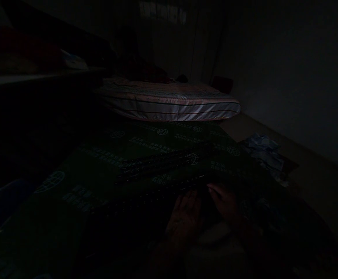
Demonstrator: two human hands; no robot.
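Darkness fills most of the room, and only a pale wall and a bare stretch of floor show at the right. At the far left the edge of a shelf (pixel 41 75) catches a little light. Beyond it, toward the middle, a striped mattress (pixel 169 104) lies low. In front spreads a green sheet (pixel 78 174) printed with globe marks. Two long dark strips speckled with pale dots lie on it: the far strip (pixel 157 162) lies apart from both hands, while the near strip (pixel 157 192) runs toward them. The left hand (pixel 185 217) lies flat with its fingers stretched and close together, on or just over the near strip's end; I cannot tell whether it presses down. The right hand (pixel 225 201) sits just beside it with its fingers bent toward that same end, but the gloom hides whether they have closed on it. Further right a heap of blue cloth (pixel 263 151) rests by the sheet's edge. The poor light is the main risk: fingers working by feel could miss the strip, twist it, or drag it across the far strip and tangle the two. A tug could also rumple the sheet.
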